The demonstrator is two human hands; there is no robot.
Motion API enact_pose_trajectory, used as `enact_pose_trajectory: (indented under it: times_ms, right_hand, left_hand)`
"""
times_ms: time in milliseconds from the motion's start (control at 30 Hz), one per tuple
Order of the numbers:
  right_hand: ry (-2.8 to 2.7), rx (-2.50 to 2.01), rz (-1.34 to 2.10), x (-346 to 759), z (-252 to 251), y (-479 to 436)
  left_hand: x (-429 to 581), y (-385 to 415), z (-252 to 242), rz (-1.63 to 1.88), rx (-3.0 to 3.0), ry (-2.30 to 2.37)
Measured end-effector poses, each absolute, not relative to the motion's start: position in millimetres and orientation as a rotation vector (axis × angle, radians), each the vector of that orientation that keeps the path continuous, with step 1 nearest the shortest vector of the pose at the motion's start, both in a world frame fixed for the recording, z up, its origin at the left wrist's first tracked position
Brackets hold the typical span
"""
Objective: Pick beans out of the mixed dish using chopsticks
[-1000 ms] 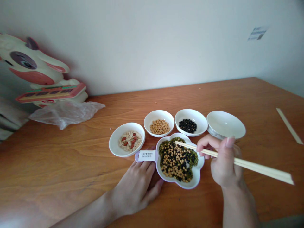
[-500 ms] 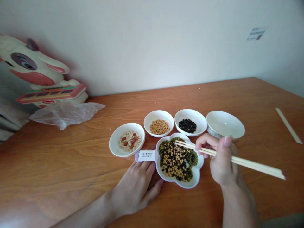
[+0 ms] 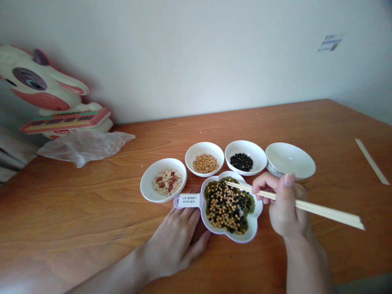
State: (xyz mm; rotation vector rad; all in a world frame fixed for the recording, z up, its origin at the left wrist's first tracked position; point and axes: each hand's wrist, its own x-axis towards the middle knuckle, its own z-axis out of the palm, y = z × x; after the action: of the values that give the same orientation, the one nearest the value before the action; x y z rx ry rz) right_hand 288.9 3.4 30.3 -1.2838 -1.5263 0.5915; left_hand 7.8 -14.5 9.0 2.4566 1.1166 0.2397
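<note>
Right fingers pinch chopsticks over dish — left fingers (grip unclear) under its handle.

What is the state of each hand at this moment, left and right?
Left hand: fingers under the dish handle; whether it grips cannot be told.
Right hand: closed, holding chopsticks.

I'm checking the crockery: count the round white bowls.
4: the leftmost bowl, the yellow-bean bowl behind it to the right, the black-bean bowl beside that, and the rightmost bowl.
</note>
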Motion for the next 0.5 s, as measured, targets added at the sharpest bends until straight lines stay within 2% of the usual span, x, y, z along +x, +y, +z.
enact_pose_trajectory:
  times_ms: [500]
  right_hand:
    - [-1.552,-1.287,0.605,289.4,27.8,6.1]
  left_hand:
    - [8.3,-15.9,9.1,0.253,2.465,1.115]
